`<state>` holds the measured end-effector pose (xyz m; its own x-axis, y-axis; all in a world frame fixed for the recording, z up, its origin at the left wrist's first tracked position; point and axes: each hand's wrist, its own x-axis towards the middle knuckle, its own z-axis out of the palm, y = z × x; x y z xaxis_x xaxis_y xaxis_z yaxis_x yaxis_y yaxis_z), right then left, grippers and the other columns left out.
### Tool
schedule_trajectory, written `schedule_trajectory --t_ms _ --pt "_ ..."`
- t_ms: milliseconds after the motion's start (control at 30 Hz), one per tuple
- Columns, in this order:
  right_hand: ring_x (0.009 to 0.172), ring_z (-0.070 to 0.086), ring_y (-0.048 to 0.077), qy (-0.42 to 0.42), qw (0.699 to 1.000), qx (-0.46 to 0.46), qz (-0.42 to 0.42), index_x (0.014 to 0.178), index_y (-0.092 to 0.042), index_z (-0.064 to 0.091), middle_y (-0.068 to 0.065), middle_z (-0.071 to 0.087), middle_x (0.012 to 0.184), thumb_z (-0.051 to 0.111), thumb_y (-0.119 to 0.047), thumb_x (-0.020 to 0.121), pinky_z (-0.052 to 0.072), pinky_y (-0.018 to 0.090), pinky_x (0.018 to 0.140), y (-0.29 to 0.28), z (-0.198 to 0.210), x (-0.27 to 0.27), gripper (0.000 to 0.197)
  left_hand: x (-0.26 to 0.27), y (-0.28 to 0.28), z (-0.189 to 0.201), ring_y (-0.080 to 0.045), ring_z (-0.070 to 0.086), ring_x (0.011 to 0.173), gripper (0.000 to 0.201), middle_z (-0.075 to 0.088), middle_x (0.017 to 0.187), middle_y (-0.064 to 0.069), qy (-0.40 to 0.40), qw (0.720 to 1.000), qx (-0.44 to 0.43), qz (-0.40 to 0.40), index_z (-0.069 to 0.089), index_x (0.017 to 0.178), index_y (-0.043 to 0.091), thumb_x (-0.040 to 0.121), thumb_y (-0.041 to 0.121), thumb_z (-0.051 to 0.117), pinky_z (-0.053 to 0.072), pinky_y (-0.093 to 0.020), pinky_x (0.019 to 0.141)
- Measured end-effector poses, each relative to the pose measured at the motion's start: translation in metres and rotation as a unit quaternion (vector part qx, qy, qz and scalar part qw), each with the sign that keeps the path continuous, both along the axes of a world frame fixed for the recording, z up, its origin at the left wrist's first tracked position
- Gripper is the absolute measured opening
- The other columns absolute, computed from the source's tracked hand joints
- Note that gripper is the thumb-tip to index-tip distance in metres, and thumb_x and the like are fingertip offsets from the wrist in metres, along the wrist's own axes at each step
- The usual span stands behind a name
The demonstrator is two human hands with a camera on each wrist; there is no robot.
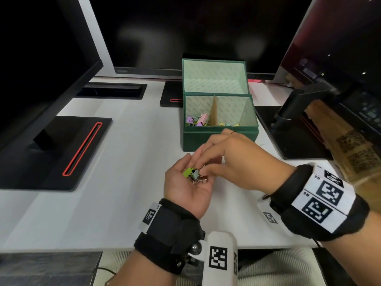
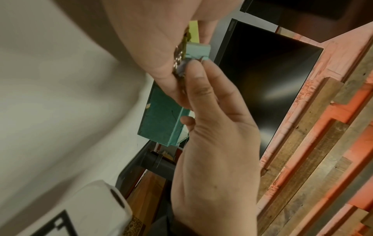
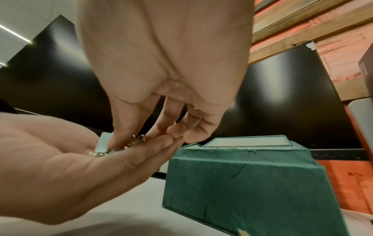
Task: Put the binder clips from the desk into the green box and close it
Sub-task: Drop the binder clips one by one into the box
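The green box point(image 1: 218, 139) stands open at mid-desk, its lid point(image 1: 214, 77) upright behind it. Pink and purple binder clips point(image 1: 195, 120) lie in its left compartment. In front of the box my left hand point(image 1: 181, 180) is palm up with its fingers straight, and a small bunch of binder clips point(image 1: 192, 174), yellow-green and teal, lies in the palm. My right hand point(image 1: 206, 169) reaches over from the right and pinches that bunch with thumb and fingertips. In the right wrist view the thumb point(image 3: 119, 135) presses on a pale teal clip point(image 3: 105, 143) beside the box point(image 3: 242, 183).
Three dark monitors ring the white desk point(image 1: 123, 193). Their black bases lie at the left point(image 1: 61, 151), behind the box point(image 1: 171, 93) and at the right point(image 1: 292, 137). A black cable slot point(image 1: 111, 90) is set into the desk at the back left.
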<state>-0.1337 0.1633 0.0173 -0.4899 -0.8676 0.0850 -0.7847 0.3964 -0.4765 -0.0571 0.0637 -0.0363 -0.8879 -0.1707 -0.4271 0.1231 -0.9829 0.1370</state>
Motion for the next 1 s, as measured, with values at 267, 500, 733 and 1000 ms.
schedule_trajectory --t_ms 267,500,733,1000 --pt "0.079 0.054 -0.013 -0.041 0.999 -0.021 -0.027 0.101 -0.037 0.076 -0.018 0.074 0.088 0.072 -0.029 0.085 0.043 0.007 0.072 0.004 0.006 -0.002 0.018 -0.001 0.003 -0.003 -0.028 0.073 0.07 0.039 0.072 0.084 -0.021 0.007 1.0 -0.009 -0.011 0.073 0.082 -0.007 0.096 0.014 0.044 0.062 -0.037 0.069" --pt "0.084 0.066 -0.001 -0.03 0.999 -0.016 -0.03 0.098 -0.027 0.075 -0.015 0.074 0.088 0.066 -0.028 0.09 0.052 0.023 0.078 0.007 0.012 -0.003 0.012 -0.002 0.002 -0.002 -0.032 0.07 0.092 0.034 0.069 0.108 -0.026 0.015 1.0 -0.006 -0.014 0.062 0.111 -0.01 0.096 0.015 0.045 0.057 -0.044 0.087" --pt "0.074 0.062 -0.003 0.001 0.947 -0.244 -0.211 0.087 -0.032 0.071 -0.017 0.069 0.079 0.07 -0.026 0.087 0.05 0.014 0.073 0.007 0.025 -0.028 0.007 -0.003 0.0 -0.001 -0.041 0.07 0.097 0.037 0.068 0.111 -0.029 0.035 0.999 0.006 -0.026 0.064 0.108 -0.013 0.099 0.015 0.041 0.054 -0.053 0.085" --pt "0.08 0.056 0.005 0.055 0.963 -0.042 -0.26 0.091 -0.033 0.073 -0.011 0.066 0.096 0.063 -0.035 0.092 0.041 0.012 0.066 0.0 0.027 -0.056 0.01 -0.001 -0.003 -0.002 -0.042 0.069 0.099 0.037 0.068 0.112 -0.029 0.046 0.999 0.023 -0.017 0.064 0.109 -0.013 0.099 0.015 0.041 0.053 -0.056 0.085"
